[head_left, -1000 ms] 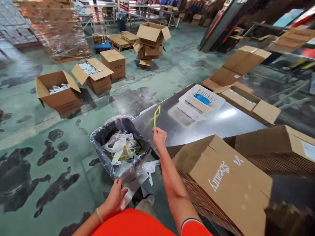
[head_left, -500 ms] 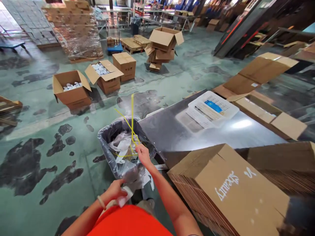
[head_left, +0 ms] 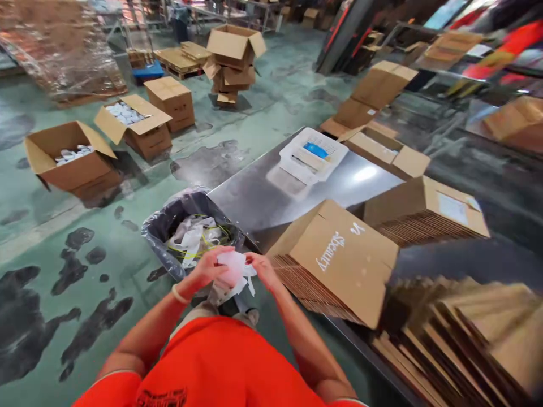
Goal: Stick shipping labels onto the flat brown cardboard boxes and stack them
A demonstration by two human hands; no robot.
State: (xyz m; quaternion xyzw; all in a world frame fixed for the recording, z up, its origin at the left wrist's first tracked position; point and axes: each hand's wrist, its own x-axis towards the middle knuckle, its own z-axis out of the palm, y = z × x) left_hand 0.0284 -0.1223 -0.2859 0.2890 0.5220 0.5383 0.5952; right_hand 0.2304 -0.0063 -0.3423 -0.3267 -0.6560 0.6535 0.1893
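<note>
In front of my orange shirt, my left hand [head_left: 208, 267] is closed on a crumpled white sheet [head_left: 232, 268], either paper or thin plastic. My right hand [head_left: 263, 269] pinches the right edge of the same sheet. Both hands are over the near rim of a bin lined with a grey plastic bag [head_left: 163, 240]. Inside it lie crumpled white scraps [head_left: 195, 236] and yellow straps [head_left: 202, 253]. White strips hang below my right fingers.
A metal table [head_left: 250, 186] carries a white plastic basket [head_left: 311, 155] and stacks of flattened cartons [head_left: 356, 263]. More flat cartons [head_left: 479, 339] lean at the lower right. Open boxes of white items [head_left: 78, 175] stand on the floor at left.
My right hand has let go of the yellow strap, which now lies in the bin, and has come back to the white sheet. My left hand has lifted the sheet. The view has swung right.
</note>
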